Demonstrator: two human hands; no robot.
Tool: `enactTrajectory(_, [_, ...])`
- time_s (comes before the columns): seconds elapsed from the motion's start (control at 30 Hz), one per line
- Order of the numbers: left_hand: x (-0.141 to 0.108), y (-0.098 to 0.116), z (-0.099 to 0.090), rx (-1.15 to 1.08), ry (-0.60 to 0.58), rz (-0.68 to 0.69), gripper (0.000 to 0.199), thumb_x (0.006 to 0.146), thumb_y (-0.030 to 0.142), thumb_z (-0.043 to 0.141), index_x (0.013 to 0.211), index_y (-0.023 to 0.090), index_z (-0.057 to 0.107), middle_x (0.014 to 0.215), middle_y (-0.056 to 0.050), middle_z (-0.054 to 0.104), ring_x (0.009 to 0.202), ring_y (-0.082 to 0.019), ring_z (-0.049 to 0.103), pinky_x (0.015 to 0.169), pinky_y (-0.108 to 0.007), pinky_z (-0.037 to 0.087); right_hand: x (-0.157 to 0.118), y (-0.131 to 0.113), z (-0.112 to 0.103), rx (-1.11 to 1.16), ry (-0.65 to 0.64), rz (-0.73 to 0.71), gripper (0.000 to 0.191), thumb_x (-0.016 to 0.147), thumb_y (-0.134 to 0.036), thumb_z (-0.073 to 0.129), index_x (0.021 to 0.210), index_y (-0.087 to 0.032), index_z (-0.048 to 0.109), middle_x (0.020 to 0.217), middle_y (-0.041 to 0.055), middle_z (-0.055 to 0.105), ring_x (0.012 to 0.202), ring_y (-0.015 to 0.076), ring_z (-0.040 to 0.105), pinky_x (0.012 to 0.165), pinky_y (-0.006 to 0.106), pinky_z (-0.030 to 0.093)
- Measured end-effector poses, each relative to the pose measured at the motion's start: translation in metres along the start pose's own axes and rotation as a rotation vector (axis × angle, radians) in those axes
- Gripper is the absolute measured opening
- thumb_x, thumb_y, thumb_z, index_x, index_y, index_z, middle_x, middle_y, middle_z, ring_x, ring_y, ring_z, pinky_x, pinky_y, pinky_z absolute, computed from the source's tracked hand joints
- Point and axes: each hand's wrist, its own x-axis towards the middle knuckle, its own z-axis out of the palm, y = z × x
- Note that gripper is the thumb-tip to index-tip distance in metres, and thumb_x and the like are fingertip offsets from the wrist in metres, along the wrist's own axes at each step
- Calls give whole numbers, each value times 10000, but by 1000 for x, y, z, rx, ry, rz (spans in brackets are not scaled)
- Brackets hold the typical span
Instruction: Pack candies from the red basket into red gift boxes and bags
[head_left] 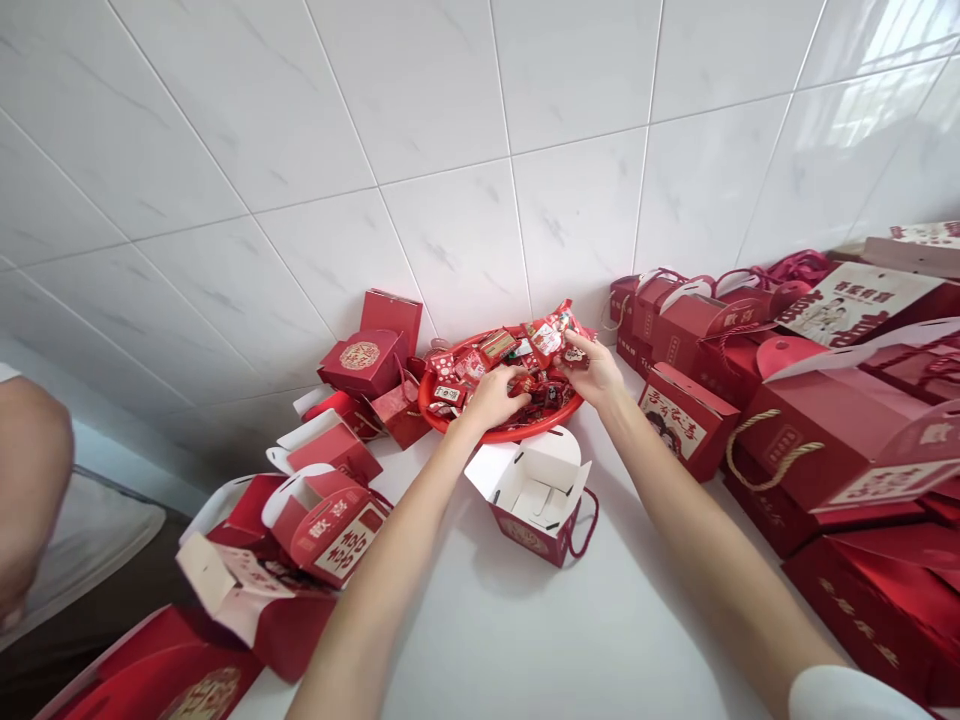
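Note:
A red plastic basin [517,432] by the wall is full of wrapped candies [471,366]. My left hand [493,398] reaches over its front rim, fingers curled down among the candies; what is between the fingertips is hidden. At the basin's right side, my right hand [598,372] has its fingers closed on a small dark-wrapped candy. Just beyond those fingers is a larger red and white candy packet [547,336]. In front of the basin stands an open gift box [534,490], white inside and red outside, with a dark red cord handle; no candies show in it.
Red gift boxes crowd the left side [341,530], some with flaps up. More red boxes with cord handles [832,430] are stacked on the right. White tiled wall [450,220] closes off the back. Another person's arm [30,480] shows at far left.

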Motion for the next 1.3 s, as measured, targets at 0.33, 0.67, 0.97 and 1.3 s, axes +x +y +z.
enactTrajectory(0.33, [24,18,1,166,-123,43,156,831,251,653,918,188,765,1033,-96,672,977,-269,641,861,-358,491,-11,-15,-7,223,67,130,158,767,-128,731,862,-236,664,756,-34,707,725,144,678,699,293,619])
enactTrajectory(0.67, [-13,-6,-19,-553,123,-112,327,832,473,644,715,173,588,625,22,535,602,-141,492,589,-262,391,-6,-19,-11,99,-26,201,192,771,-197,736,945,-248,672,790,-24,745,767,182,731,707,310,640])
enactTrajectory(0.97, [-13,-5,-17,-639,288,-135,348,770,529,701,752,187,638,692,-4,627,715,-187,592,670,-299,481,-19,-14,7,-66,-80,208,169,709,-206,811,846,-194,711,832,21,771,750,172,726,712,270,612])
enactTrajectory(1.3, [-15,-4,-17,-694,353,-132,372,746,440,721,1002,172,707,975,-60,740,895,-205,671,795,-321,537,-28,-12,14,-130,-138,157,203,640,-229,848,803,-202,731,831,16,773,728,179,718,679,276,600])
